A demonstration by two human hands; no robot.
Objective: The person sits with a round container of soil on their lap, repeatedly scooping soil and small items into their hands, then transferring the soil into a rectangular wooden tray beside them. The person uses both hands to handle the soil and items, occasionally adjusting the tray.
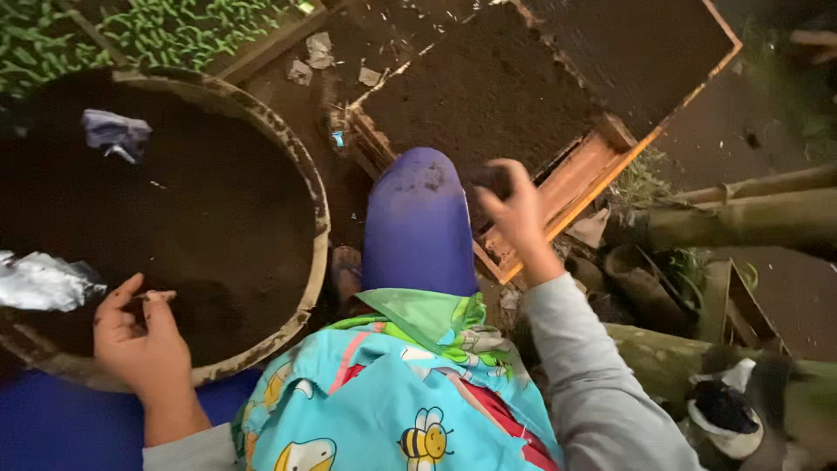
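My right hand (514,209) pinches a dark soil clump (491,180) above the wooden tray (575,187); my left hand (139,336) rests half-curled, empty, over the soil basin (314,187). Crumbly stuff (probably light), best cupped underneath.

Right hand (514,209): blurred, so we cannot tell whether our grip truly closes on the dark clump (491,180) at the fingertips.
Round soil tub (307,166): we lose its left side past the frame edge.
Silvery wrapper (44,281): cut off at the left edge.
Wooden tray (602,166): our knee (418,222) hides its near corner.
Seedlings (166,30): too blurred to identify.
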